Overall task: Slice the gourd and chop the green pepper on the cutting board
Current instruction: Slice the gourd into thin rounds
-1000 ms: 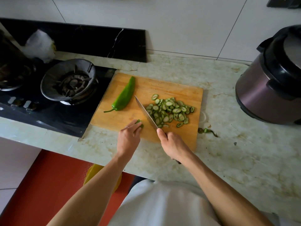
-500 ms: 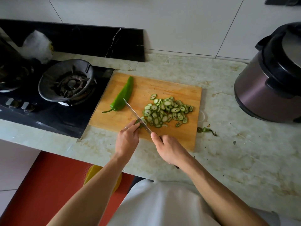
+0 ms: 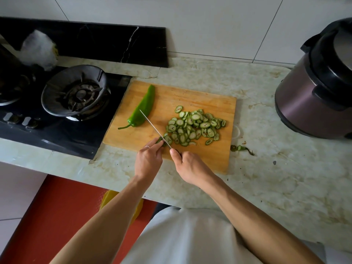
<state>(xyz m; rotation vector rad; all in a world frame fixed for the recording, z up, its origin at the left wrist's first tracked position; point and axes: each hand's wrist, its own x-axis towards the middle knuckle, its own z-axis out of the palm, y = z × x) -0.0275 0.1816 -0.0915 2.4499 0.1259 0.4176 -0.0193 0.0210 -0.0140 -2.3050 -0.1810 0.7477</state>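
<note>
Two hands at the near edge of your cutting board (image 3: pixel 190 96): your left hand (image 3: pixel 147 161) pinches the last gourd stub (image 3: pixel 159 140), your right hand (image 3: pixel 190 166) grips the knife (image 3: pixel 155 129), blade angled far-left. Gourd slices (image 3: pixel 194 126) are piled right of the blade. The green pepper (image 3: pixel 142 109) lies whole on the board's left side, stem pointing near-left, tip far-right.

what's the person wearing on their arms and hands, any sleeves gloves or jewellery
Both forearms are bare, with no sleeves or gloves in view. The left hand has a thin silver ring on one finger. The right hand shows no jewellery. No watch or bracelet shows on either wrist.
</note>
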